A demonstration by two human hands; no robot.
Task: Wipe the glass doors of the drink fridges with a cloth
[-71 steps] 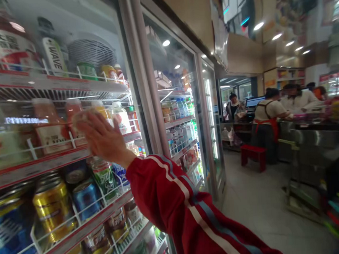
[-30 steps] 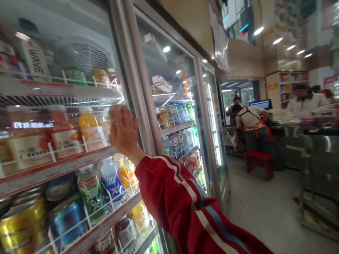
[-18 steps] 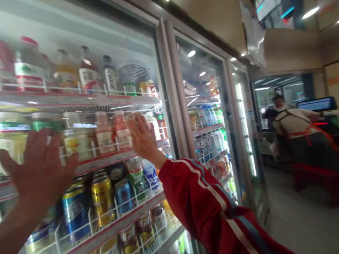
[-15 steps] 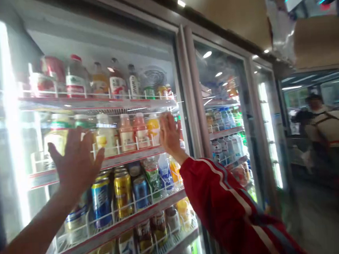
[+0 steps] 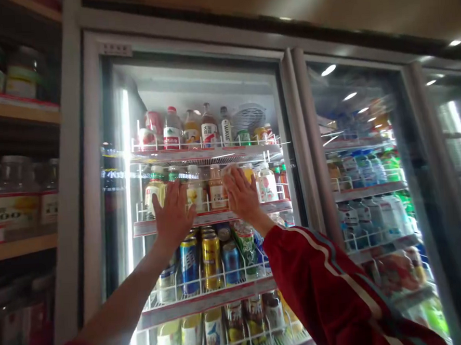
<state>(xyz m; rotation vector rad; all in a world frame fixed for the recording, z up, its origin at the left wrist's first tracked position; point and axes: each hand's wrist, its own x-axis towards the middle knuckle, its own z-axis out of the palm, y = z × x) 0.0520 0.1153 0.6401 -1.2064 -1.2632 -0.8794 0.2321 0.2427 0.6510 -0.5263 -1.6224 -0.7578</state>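
A closed glass door [image 5: 162,72] of a lit drinks fridge stands before me, with both my hands raised in front of it. My left hand [image 5: 173,212] is spread, palm towards the glass, over the second shelf's juice bottles. Level with it, my right hand [image 5: 242,195] reaches out in a red sleeve, fingers extended and lying flat. Its palm is hidden, and a pale patch beside its fingertips is too unclear to name. Behind the glass, a peach-coloured bottle [image 5: 217,189] shows between the hands. Below them are a gold can [image 5: 211,259] and a blue can [image 5: 189,266].
To the left, a wooden shelf [image 5: 20,248] holds jars and bottles. A thick door frame [image 5: 304,136] parts this door from another fridge door [image 5: 351,102] with water bottles on the right. A bottle with a red cap [image 5: 172,129] stands on the top shelf.
The view has swung left, bringing the side shelf in and the person at the far right out. My right hand has moved left across the bottles, nearer my left hand. Both stay raised.
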